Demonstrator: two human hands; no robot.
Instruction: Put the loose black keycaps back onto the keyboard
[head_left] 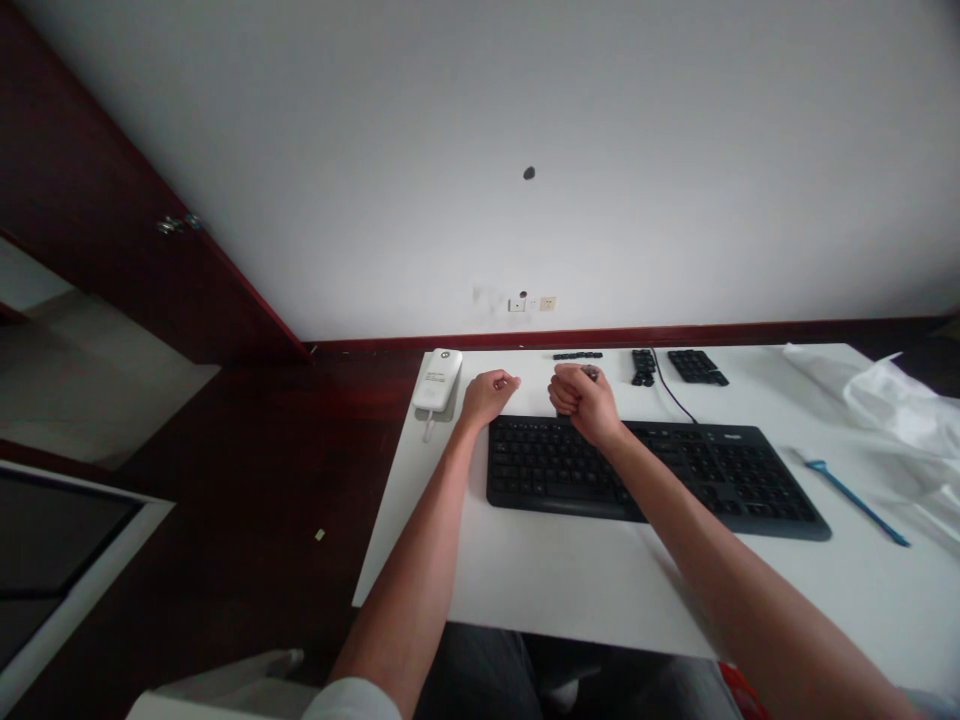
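The black keyboard (577, 480) lies across the white table, its keys facing up. My left hand (487, 398) is over its upper left corner, fingers curled in with the thumb against them; what they hold, if anything, is hidden. Above the keyboard's top edge, my right hand (583, 402) is closed in a fist around a small dark object (592, 372), whose shiny end sticks out at the top. Its kind is too small to tell. Loose black keycaps lie behind the keyboard: a short row (577, 356), a small cluster (643, 367) and a larger block (696, 367).
A white handheld device (438, 382) with a short strap rests at the table's left edge. To the right lie a blue-handled brush (855, 500) and a crumpled white plastic bag (892, 400). The keyboard cable (673, 395) runs back toward the wall. A dark red door (150, 200) stands at left.
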